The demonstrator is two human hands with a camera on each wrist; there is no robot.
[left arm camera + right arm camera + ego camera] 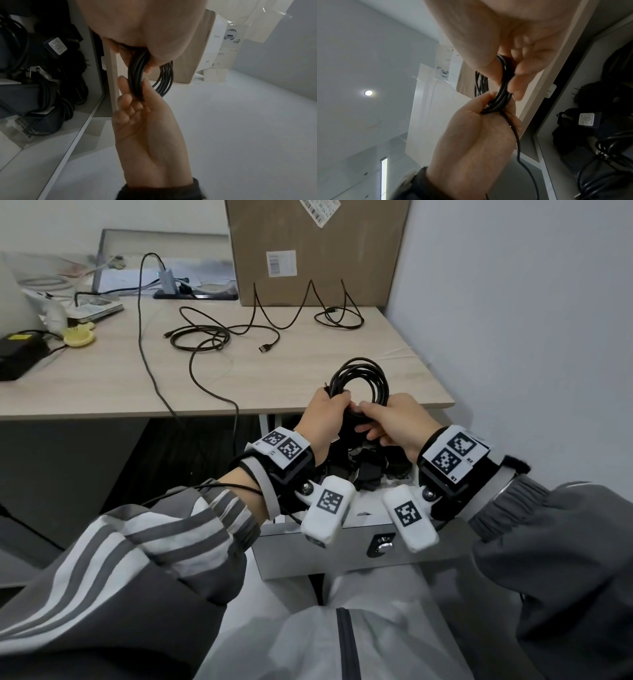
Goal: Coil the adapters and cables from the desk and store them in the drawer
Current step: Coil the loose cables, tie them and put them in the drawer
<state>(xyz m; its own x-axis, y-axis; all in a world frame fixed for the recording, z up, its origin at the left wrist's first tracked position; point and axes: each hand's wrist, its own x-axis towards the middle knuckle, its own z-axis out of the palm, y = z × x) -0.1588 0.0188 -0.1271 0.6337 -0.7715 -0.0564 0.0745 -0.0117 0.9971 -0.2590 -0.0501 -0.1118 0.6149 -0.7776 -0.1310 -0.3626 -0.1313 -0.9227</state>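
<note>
A black cable coil [371,371] stands upright above the open drawer [329,556], just in front of the desk edge. My left hand [337,405] grips its lower left part, fingers curled round the bundled strands [502,93]. Meeting it from the right, my right hand [370,419] pinches the same bundle [135,78] between thumb and fingers. A loose tail [518,148] hangs down from the coil. Black adapters with wound cords [364,470] lie in the drawer under my hands. Loose dark cables [205,337] lie uncoiled on the desk [102,385].
A cardboard box [315,251] stands at the back of the desk with another looped cable [339,318] before it. A black power brick [19,354], a yellow comb and papers sit at the left. One long cable [145,337] trails off the front edge. A wall closes the right.
</note>
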